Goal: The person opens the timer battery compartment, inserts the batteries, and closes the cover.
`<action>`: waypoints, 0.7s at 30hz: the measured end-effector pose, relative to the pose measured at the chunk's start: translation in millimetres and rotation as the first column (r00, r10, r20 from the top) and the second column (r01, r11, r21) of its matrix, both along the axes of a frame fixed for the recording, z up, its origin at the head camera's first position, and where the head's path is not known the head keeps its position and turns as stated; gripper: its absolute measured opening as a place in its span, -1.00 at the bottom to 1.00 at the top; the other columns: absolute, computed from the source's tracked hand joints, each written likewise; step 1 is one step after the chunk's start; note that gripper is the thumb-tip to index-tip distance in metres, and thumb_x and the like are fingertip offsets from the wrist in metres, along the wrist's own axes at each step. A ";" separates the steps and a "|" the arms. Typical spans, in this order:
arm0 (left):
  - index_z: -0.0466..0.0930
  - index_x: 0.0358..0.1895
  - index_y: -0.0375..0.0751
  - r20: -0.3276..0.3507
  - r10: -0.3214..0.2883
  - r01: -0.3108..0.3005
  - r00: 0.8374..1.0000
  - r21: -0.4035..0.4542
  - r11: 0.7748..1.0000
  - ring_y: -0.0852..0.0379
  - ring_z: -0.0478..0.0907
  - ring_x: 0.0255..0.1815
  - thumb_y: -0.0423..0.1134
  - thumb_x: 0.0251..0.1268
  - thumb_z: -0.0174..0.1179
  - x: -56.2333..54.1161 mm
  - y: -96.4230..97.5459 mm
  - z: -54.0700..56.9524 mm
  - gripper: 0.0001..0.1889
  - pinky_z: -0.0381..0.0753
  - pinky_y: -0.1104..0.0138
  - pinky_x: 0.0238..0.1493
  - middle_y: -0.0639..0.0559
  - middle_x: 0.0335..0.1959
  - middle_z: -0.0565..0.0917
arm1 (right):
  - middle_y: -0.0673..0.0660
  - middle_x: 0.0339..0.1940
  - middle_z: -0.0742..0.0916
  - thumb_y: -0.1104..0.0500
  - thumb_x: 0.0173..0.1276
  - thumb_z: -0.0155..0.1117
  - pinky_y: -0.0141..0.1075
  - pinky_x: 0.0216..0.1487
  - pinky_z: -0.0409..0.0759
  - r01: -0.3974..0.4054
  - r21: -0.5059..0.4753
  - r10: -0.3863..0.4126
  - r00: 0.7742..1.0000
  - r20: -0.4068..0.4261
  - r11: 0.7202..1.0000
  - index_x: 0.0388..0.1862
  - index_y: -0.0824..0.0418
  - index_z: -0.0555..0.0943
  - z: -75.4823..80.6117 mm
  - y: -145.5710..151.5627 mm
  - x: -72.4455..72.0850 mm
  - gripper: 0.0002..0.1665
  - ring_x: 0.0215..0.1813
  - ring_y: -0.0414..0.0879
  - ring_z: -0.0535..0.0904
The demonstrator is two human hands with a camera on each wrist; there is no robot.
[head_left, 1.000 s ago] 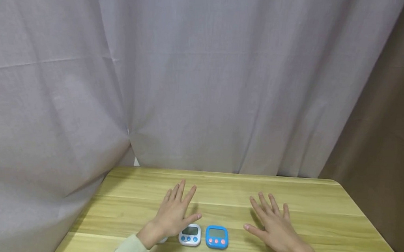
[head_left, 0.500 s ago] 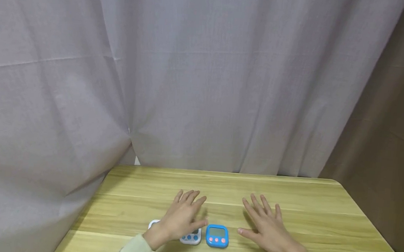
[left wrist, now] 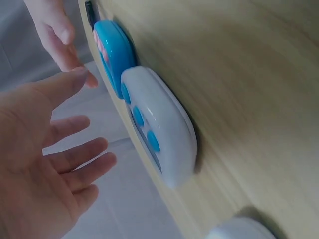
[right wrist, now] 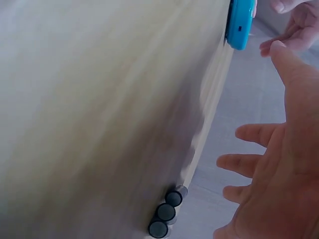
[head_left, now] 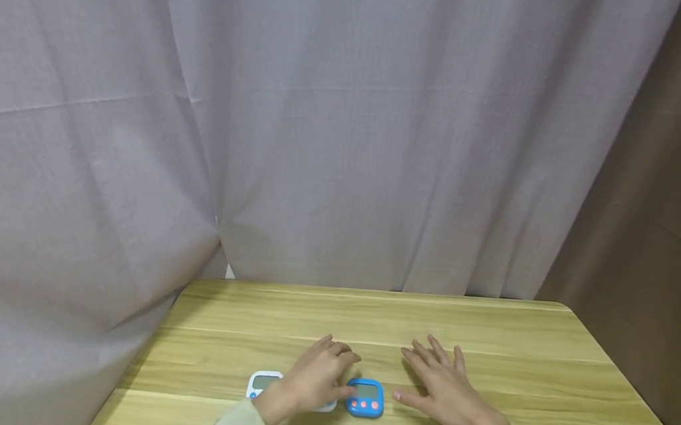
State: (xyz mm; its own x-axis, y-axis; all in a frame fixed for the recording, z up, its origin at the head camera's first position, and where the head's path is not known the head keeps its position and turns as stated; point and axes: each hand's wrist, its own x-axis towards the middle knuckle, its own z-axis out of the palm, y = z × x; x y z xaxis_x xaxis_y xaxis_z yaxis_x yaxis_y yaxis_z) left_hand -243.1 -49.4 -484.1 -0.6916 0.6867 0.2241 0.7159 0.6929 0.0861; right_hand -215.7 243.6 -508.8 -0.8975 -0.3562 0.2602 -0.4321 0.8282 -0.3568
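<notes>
A blue digital timer [head_left: 368, 411] with pink buttons lies on the table between my hands. My left hand [head_left: 314, 378] hovers palm down over a white timer [left wrist: 167, 124] with blue buttons, hiding most of it from the head camera. Its fingers are loosely bent, and its thumb overlaps the blue timer's screen in the head view; contact cannot be told. Another white timer [head_left: 264, 382] shows partly beside the left wrist. To the right of the blue timer, my right hand [head_left: 449, 396] hangs above the table, fingers spread, holding nothing.
Three short dark-ended cylinders [right wrist: 166, 212] lie side by side on the table below the right hand, seen in the right wrist view. The wooden tabletop [head_left: 545, 362] ends at a grey curtain [head_left: 343, 173] behind, with brown cloth [head_left: 653, 284] on the right.
My left hand has moved right and nearer, toward the blue timer, its fingers bending more. The left white timer has come into view. My right hand has shifted left and slightly nearer.
</notes>
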 end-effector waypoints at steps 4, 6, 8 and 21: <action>0.63 0.34 -0.04 0.030 -0.024 0.025 0.999 -0.035 0.999 0.03 0.60 0.36 0.21 0.30 0.43 1.7 6.4 0.0 -0.36 0.51 0.00 0.55 0.02 0.29 0.70 | 0.38 0.56 0.49 -0.42 0.39 0.34 0.70 0.49 -0.21 -0.004 0.002 0.004 1.000 -0.001 1.000 0.54 0.16 0.48 0.4 -0.9 -2.6 -0.04 0.67 0.47 0.11; 0.62 0.35 -0.02 0.048 -0.027 0.030 0.998 -0.056 0.998 0.02 0.59 0.36 0.26 0.28 0.42 2.4 9.3 0.4 -0.32 0.59 0.04 0.48 0.03 0.30 0.69 | 0.37 0.55 0.50 -0.42 0.40 0.33 0.71 0.47 -0.20 -0.006 -0.005 0.006 1.000 -0.004 1.000 0.54 0.15 0.49 1.5 -1.8 -4.8 -0.05 0.67 0.48 0.12; 0.61 0.37 0.01 0.063 -0.023 0.028 0.998 -0.076 0.997 0.01 0.59 0.36 0.29 0.27 0.41 3.4 12.0 0.1 -0.31 0.64 0.04 0.43 0.03 0.31 0.68 | 0.37 0.55 0.50 -0.43 0.41 0.30 0.72 0.46 -0.20 -0.011 -0.010 0.011 1.000 -0.003 1.000 0.54 0.14 0.49 2.9 -3.1 -7.0 -0.05 0.67 0.48 0.12; 0.53 0.46 0.09 0.128 0.001 0.020 0.992 -0.158 0.987 0.08 0.57 0.35 0.35 0.09 0.47 7.4 29.9 -1.2 -0.15 0.65 -0.01 0.40 0.09 0.39 0.63 | 0.37 0.56 0.50 -0.44 0.37 0.34 0.71 0.46 -0.20 -0.012 0.007 0.012 1.000 -0.003 1.000 0.56 0.14 0.46 9.4 -9.8 -9.1 0.00 0.65 0.47 0.17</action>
State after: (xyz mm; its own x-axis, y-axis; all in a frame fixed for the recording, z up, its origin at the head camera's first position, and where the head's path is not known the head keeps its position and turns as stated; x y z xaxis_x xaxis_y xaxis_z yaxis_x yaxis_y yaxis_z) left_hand -235.7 -19.5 -485.3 -0.7007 0.7131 0.0229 0.7128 0.6982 0.0666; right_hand -224.8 233.7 -499.4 -0.8926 -0.3684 0.2599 -0.4426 0.8257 -0.3498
